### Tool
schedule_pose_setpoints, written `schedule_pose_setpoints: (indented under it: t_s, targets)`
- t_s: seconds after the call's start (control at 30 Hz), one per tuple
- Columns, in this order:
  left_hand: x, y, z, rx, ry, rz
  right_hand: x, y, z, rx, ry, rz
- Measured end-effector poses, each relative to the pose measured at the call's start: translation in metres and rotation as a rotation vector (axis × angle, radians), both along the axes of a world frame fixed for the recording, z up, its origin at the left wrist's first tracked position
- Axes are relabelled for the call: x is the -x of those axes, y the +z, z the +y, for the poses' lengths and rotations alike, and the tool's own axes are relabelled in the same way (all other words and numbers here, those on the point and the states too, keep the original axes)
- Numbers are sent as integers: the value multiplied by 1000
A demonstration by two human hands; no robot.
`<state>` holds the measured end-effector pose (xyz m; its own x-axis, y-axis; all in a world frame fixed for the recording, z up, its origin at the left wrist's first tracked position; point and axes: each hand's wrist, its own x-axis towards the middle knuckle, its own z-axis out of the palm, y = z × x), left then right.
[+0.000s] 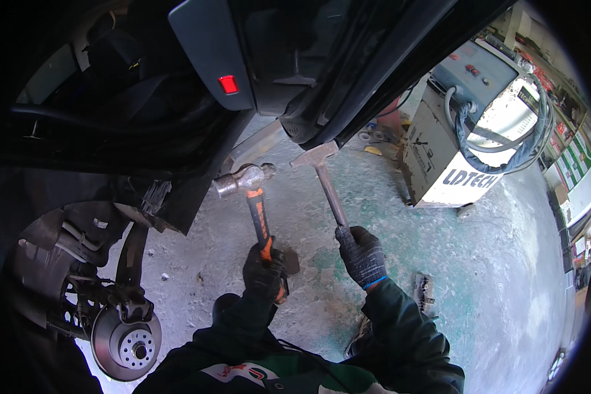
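Note:
My gloved left hand [262,270] is wrapped around the black and orange handle of a ball-peen hammer [258,211], whose shiny steel head is uppermost. In my gloved right hand [363,258] is a second hammer [332,197], with a worn brown head and a long, slim handle. That head is at the lower corner of the open dark car door [381,59]; I cannot tell whether they touch. The ball-peen head hangs a little left of it, near the car's damaged dark sill [177,203].
At left, a bare brake disc [108,341] sits below the exposed wheel arch [52,230]. A white and grey workshop machine [440,151] with coiled cables stands on the right. Shelves with goods line the far right. Stained concrete floor [492,262] lies below.

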<state>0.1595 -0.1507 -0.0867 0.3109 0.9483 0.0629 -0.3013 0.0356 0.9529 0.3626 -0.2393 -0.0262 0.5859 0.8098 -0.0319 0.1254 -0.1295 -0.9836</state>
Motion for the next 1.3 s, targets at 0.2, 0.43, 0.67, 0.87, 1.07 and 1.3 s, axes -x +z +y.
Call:
schedule_pose_setpoints:
  t_s: [0.2,0.43,0.67,0.87,1.07,1.3]
  targets:
    - [18,-8,33,177,-209,18,9,16,3,99,-46,-35]
    - [27,4,20,151,-12,158,2,4,0,70,7,-1]
    - [8,51,-31,239,51,86,-12,-8,-5,19,184,286]
    - [-39,74,-66,172,268,82,-18,3,-17,105,342,428]
    - [-72,95,-91,268,338,108,-36,-15,-17,28,400,426]
    - [-84,102,-100,340,308,-71,-35,-13,-19,-10,438,455]
